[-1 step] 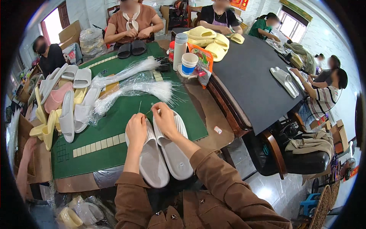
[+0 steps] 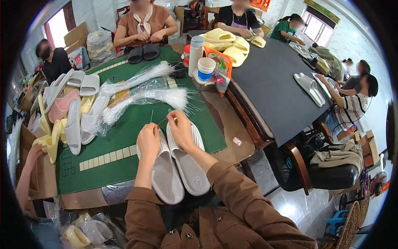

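Note:
A pair of light grey slide slippers (image 2: 167,179) lies side by side in front of me at the table's near edge, toes pointing away. Over the left slipper's strap, my left hand (image 2: 148,140) is closed in a pinch, with a thin white plastic strand (image 2: 151,116) poking up from its fingers. My right hand (image 2: 180,130) is closed above the right slipper's strap. Its fingertips pinch something too small to make out, and a fine line seems to run between the two hands. Beyond them lie bundles of thin white plastic strands (image 2: 166,96) in clear wrapping.
Grey, pink and yellow slippers (image 2: 73,124) are heaped at the left, where another person's hand (image 2: 35,152) reaches in. A paper cup (image 2: 205,69) and a flask (image 2: 195,56) stand beyond. Several people sit around the tables. A black chair (image 2: 331,170) stands at the right.
The other person's hand at the left has moved up to the yellow slippers. My right hand has shifted slightly; the grey slippers stay in place.

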Demonstrator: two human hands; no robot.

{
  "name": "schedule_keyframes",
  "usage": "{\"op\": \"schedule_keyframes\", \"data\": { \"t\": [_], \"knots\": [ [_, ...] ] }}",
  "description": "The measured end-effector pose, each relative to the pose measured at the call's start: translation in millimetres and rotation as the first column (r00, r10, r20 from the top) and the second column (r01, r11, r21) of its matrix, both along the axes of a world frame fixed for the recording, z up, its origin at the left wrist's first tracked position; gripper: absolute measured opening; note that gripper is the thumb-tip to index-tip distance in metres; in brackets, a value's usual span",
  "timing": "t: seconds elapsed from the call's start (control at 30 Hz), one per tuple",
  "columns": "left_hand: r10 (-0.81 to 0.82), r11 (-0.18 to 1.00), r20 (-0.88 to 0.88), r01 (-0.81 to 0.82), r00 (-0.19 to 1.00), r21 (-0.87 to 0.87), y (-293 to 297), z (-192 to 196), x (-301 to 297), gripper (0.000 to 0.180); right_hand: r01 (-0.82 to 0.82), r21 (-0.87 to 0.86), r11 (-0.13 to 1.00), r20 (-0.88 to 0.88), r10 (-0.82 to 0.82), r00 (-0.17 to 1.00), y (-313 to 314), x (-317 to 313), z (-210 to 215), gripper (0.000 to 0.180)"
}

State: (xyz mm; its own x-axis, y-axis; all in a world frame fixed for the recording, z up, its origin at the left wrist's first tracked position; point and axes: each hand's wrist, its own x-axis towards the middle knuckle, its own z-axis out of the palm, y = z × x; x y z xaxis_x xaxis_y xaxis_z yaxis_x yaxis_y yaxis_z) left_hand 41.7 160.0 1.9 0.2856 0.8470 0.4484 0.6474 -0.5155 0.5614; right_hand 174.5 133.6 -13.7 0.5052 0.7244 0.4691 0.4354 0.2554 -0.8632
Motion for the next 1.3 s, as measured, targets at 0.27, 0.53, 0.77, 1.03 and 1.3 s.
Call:
{"op": "schedule_keyframes", "data": {
  "t": [0.27, 0.53, 0.77, 1.03, 1.3],
  "knots": [
    [-0.02, 0.999, -0.002, 0.019, 1.0, -0.044, 1, 0, -1, 0.011, -0.064, -0.078, 0.995, 0.198, 0.079, 0.977, -1, -1, -4, 0.009],
    [-0.082, 0.996, 0.084, 0.078, 0.993, 0.05, -1, 5, 4, 0.006, 0.008, 0.045, 0.999, -0.284, 0.005, 0.959, 6, 23, -1, 0.01],
    [-0.146, 0.989, 0.098, 0.149, 0.984, -0.023, 1, 16, -3, 0.006, -0.104, 0.135, 0.985, -0.379, 0.148, 0.913, -38, 46, 36, 0.021],
    [-0.29, 0.956, 0.165, 0.294, 0.943, -0.003, -47, 30, -13, 0.027, 0.074, 0.046, 0.996, -0.088, -0.07, 0.994, -149, 153, 129, 0.033],
    [-0.286, 0.953, -0.217, 0.301, 0.933, 0.039, -117, 30, -13, 0.067, 0.593, 0.025, 0.805, 0.279, -0.575, 0.769, -203, 280, 148, 0.028]
  ]
}}
